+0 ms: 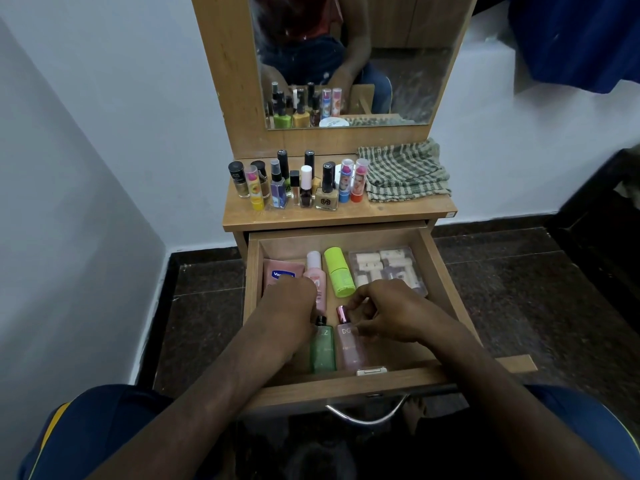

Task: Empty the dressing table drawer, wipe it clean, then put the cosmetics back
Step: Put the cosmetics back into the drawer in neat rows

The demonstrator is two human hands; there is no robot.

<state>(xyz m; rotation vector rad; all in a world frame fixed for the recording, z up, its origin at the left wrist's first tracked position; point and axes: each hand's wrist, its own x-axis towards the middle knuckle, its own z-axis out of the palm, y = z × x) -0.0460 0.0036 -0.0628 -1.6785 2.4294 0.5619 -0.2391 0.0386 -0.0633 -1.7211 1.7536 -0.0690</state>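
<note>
Your right hand point(388, 311) pinches the pink bottle point(349, 344) in the drawer point(446, 271); your left hand point(291, 296) curls on the tube point(316, 282), grip unclear.

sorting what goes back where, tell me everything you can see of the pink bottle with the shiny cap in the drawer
The pink bottle looks like translucent pale pink glass or plastic, with a shiny metallic pink cap and white lettering beginning "DO". It lies flat on the floor of the open drawer, near the front, cap pointing toward the back. A green bottle lies parallel on its left. The right hand holds it around the neck and shoulder, fingers curled.
</note>
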